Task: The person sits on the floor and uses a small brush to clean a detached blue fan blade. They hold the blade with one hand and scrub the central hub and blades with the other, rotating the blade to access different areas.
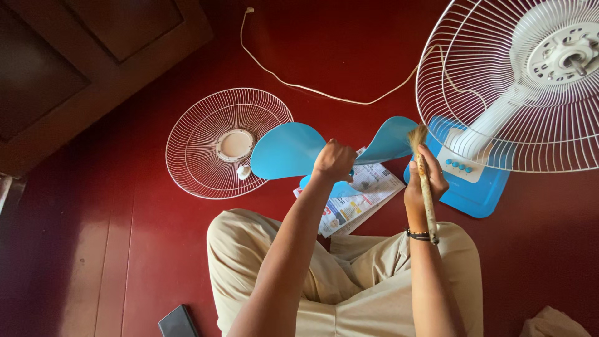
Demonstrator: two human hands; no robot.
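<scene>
Two bare hands worked above a folded newspaper (359, 200) on the dark red floor (137, 249). Left hand (334, 161) was clenched around the hub of a blue fan blade (288, 150), holding it up over the paper. Right hand (424, 181) gripped a thin brush (424, 181) upright, its bristles just beside the blade's right lobe. A detached white front grille (215, 143) lay flat to the left; the fan body with its rear grille (499, 87) and blue base (477, 193) sat to the right.
</scene>
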